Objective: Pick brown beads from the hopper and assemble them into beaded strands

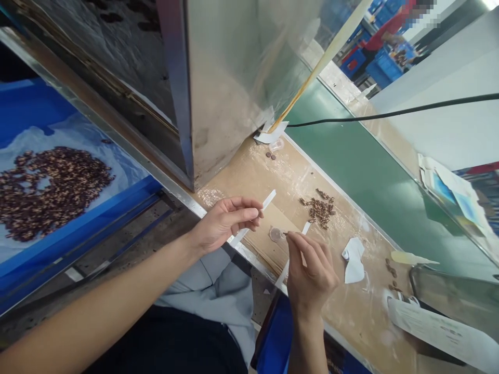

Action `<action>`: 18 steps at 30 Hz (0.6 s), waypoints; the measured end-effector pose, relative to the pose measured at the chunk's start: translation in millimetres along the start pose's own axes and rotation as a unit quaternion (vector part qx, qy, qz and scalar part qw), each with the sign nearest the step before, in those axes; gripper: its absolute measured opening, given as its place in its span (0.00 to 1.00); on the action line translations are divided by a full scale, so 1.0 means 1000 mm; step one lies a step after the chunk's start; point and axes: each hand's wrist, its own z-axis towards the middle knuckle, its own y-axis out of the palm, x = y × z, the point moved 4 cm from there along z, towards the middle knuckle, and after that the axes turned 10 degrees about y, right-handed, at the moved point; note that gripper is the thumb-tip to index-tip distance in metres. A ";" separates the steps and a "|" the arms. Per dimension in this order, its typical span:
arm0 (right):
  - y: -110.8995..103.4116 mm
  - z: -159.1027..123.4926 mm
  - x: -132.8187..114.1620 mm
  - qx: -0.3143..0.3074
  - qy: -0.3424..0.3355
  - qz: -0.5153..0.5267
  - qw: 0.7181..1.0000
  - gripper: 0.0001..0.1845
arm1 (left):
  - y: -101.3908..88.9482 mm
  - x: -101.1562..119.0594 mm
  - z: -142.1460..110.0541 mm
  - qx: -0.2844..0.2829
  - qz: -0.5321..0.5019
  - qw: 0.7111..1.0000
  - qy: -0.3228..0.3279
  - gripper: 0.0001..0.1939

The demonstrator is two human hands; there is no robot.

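My left hand is over the bench's front edge, thumb and fingertips pinched together; whatever is between them is too small to name. To its right, my right hand is closed in a pinch too, with a tiny dark bit at its fingertips. Just left of those fingertips a small see-through round piece lies on a cardboard sheet, with white tape strips at its sides. Beyond my right hand lies a loose heap of small brown and copper-coloured parts.
A crumpled white paper lies to the right. Two dark discs sit farther back. A blue tray with many brown parts is at left, below a metal cabinet. A green belt runs behind; a person works far off.
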 end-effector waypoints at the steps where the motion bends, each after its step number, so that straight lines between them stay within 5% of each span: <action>1: 0.000 0.001 -0.001 -0.003 -0.004 -0.004 1.000 0.12 | 0.000 0.000 0.000 0.000 0.000 1.000 0.001 0.12; 18: -0.001 0.000 -0.002 -0.018 -0.016 -0.016 1.000 0.14 | -0.001 -0.001 -0.001 -0.011 -0.006 1.000 -0.002 0.13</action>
